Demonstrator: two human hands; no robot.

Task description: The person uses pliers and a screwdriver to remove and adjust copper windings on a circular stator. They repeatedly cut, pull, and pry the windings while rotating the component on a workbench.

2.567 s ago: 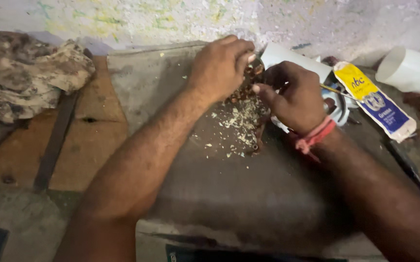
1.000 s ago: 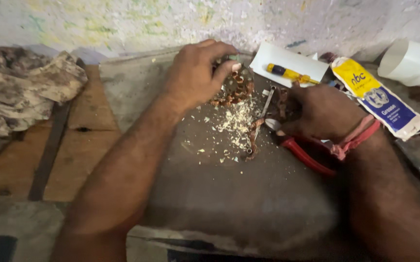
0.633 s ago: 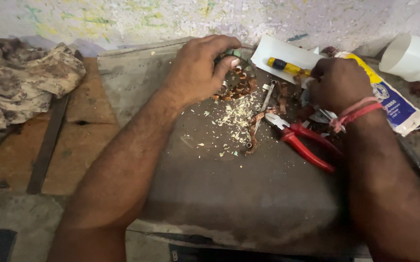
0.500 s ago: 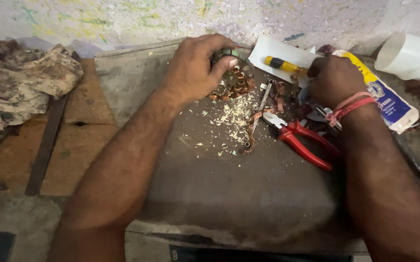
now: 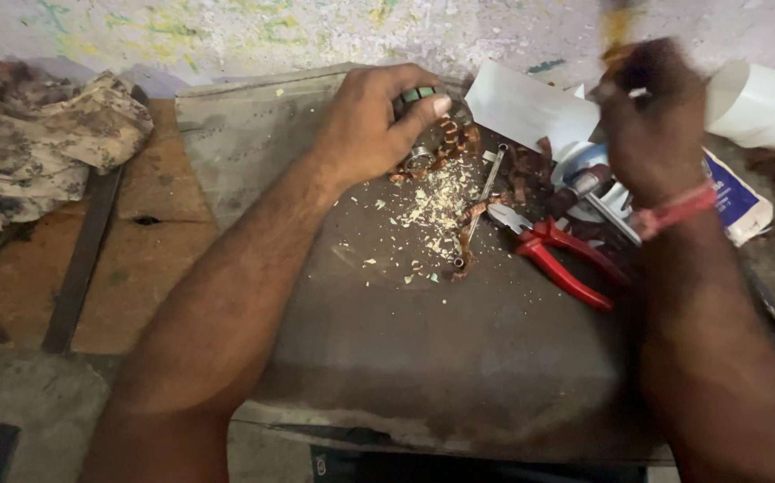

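Left hand [image 5: 371, 125] grips copper-wound part [image 5: 437, 134]

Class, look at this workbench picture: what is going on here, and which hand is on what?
A person works at a dark metal slab. The left hand presses down on a small motor part with copper windings, with pale shavings scattered beside it. The right hand is raised and blurred, gripping a yellow-handled tool. Red-handled pliers lie untouched on the slab.
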